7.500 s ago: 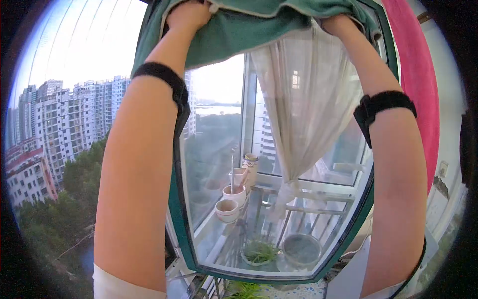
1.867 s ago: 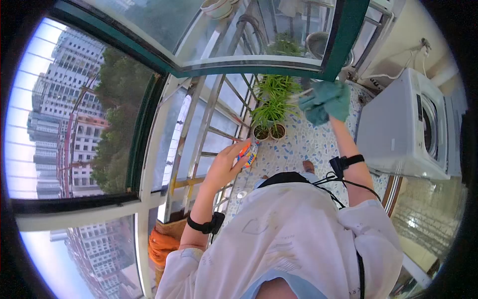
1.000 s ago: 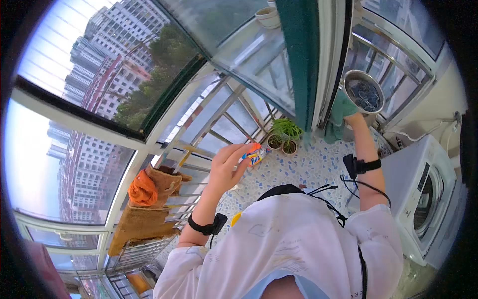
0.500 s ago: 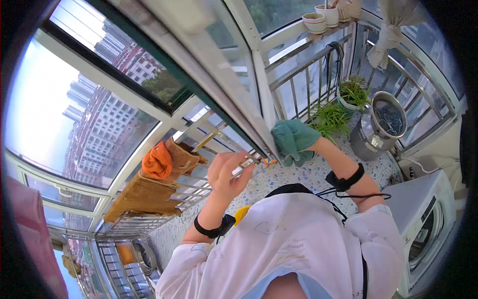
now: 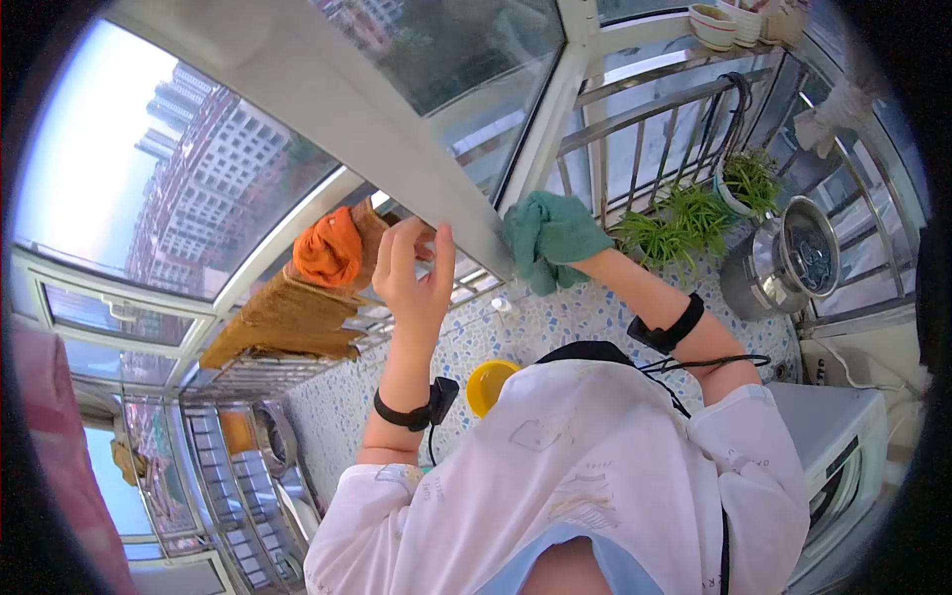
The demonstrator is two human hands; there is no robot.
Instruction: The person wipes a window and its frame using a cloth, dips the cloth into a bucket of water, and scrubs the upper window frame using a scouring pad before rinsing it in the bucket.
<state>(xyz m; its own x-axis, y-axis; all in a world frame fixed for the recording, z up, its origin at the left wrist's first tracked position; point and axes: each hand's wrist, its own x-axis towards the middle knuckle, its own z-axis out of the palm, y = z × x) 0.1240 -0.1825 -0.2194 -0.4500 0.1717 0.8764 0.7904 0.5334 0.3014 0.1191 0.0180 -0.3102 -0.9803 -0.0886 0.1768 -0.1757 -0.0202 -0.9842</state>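
Observation:
My right hand [image 5: 580, 243] is wrapped in a bunched green cloth [image 5: 543, 233], and most of its fingers are hidden by the folds. The cloth lies against the edge of a white window frame [image 5: 426, 178]. My left hand [image 5: 412, 283] is raised at the lower edge of that frame, thumb and fingers apart, with nothing visible between them. Whether its fingertips touch the frame I cannot tell. Just left of it, an orange cloth [image 5: 329, 248] hangs over the railing on top of a brown mat [image 5: 283, 317].
A yellow basin [image 5: 490, 387] stands on the speckled floor [image 5: 342, 436]. Green plants [image 5: 684, 223] and a metal pot [image 5: 756, 278] are by the right railing. At lower right is a white washing machine [image 5: 828, 421]; small flowerpots [image 5: 712, 27] line the ledge above.
My left hand has come off the metal handle-like part at the frame's edge, its fingers now apart. The window panel has turned, its dark edge gone from view. The cloth has shifted left.

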